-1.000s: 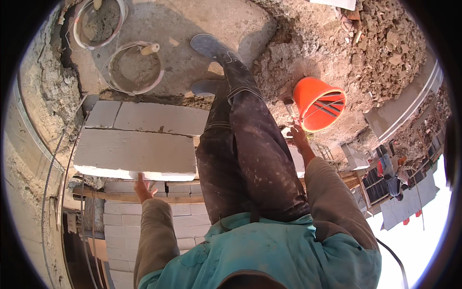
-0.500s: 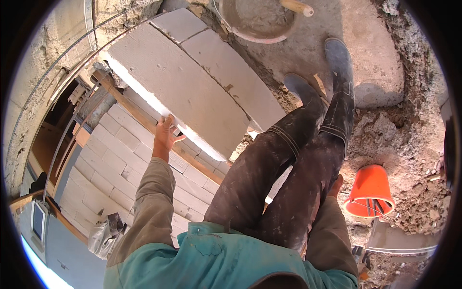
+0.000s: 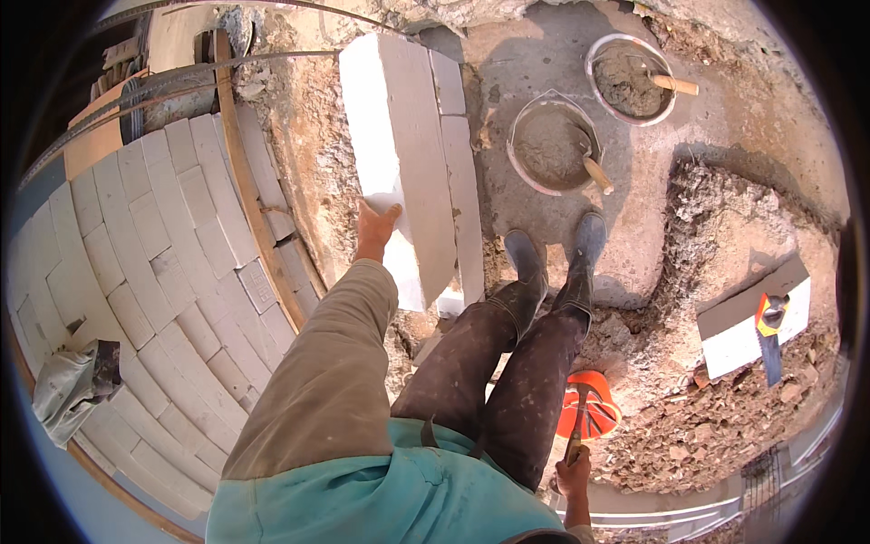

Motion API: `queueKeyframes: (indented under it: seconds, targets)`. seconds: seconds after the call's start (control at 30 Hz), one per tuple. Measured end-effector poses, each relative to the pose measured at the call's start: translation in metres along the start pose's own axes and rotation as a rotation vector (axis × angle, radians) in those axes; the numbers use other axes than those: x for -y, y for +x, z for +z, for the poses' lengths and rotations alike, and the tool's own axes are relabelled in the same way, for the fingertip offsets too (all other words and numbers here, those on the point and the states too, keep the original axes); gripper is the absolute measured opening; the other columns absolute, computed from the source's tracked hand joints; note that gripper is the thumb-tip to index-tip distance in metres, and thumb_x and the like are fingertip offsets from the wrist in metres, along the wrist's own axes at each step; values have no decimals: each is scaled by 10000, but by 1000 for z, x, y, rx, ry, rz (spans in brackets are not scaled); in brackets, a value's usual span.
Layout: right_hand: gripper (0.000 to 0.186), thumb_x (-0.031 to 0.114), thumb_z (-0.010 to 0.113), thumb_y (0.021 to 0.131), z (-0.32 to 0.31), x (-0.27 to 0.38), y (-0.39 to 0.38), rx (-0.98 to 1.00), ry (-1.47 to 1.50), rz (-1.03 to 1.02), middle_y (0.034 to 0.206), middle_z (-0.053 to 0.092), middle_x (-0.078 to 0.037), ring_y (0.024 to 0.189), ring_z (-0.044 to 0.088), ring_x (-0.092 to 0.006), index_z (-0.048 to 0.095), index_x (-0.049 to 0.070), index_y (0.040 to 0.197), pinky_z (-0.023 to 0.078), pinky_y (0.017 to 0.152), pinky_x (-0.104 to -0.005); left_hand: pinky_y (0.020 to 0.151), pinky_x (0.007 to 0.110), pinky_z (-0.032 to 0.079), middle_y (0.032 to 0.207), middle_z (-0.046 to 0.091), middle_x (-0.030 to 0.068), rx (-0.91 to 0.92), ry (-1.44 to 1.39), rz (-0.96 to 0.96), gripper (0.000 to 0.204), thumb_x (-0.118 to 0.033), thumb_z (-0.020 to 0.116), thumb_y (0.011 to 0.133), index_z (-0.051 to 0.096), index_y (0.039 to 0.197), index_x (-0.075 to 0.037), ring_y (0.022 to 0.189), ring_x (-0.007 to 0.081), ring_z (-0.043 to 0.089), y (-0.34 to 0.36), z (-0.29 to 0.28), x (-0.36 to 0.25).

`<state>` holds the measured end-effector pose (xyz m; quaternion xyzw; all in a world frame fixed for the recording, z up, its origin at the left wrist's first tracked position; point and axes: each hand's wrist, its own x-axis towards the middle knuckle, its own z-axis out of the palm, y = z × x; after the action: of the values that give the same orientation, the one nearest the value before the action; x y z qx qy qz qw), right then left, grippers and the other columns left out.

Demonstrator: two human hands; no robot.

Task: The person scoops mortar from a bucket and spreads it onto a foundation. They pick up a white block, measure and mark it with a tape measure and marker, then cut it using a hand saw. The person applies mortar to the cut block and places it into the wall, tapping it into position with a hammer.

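My left hand (image 3: 376, 222) grips the near long edge of a white block (image 3: 421, 199), which lies beside more blocks (image 3: 458, 199) on the rough ledge. My right hand (image 3: 571, 471) is closed round the wooden handle of a tool (image 3: 573, 449); its metal end reaches over the orange bucket (image 3: 607, 417), and its type is unclear. More dark tools lie inside that bucket, beside my right leg. Two pails of grey mortar (image 3: 534, 150) (image 3: 616, 82), each with a wooden-handled tool in it, stand beyond my boots (image 3: 584, 245).
At left is a wall or stack of white blocks (image 3: 168, 290) with a wooden beam (image 3: 245, 190) and a grey bag (image 3: 63, 399). Steel bars (image 3: 272, 56) cross the top left. At right, a hand saw (image 3: 772, 335) lies on a block (image 3: 725, 344), above broken rubble (image 3: 680, 449).
My view has swung, bringing the saw into sight. My left hand stays on the block. My right hand, mostly behind my leg half a second ago, now shows holding the tool at the bucket.
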<state>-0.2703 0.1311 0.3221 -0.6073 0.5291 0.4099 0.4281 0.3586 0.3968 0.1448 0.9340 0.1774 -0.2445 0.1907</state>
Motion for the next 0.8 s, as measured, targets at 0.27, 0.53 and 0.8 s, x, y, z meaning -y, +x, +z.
queueKeyframes:
  seconds: [0.27,0.53,0.8]
  targets:
    - [527,51,622,917,-111,329,81,-62,-157,-873,917,650,-212,780,684,-279,379,-36,1378,539,709,-365,1123,714,193,1605,205,230,63,-157,-248,1107,-304,803,799,67,1583,-43,1500,381,168,-26,5,-35]
    - [602,100,576,945,-26,601,144,-105,-290,-1582,1137,625,-319,997,635,-484,332,-17,1484,520,850,-472,1080,751,234,1565,271,211,71,-140,-332,1086,-279,790,800,70,1583,-55,1458,394,243,-44,-13,-65]
    - [632,182,594,949,3,634,191,-49,-435,-1382,1098,641,-257,922,647,-447,325,141,1520,521,803,-520,1069,739,267,1539,312,205,80,-90,-342,1063,-296,787,814,91,1578,-47,1435,384,297,-43,-18,-63]
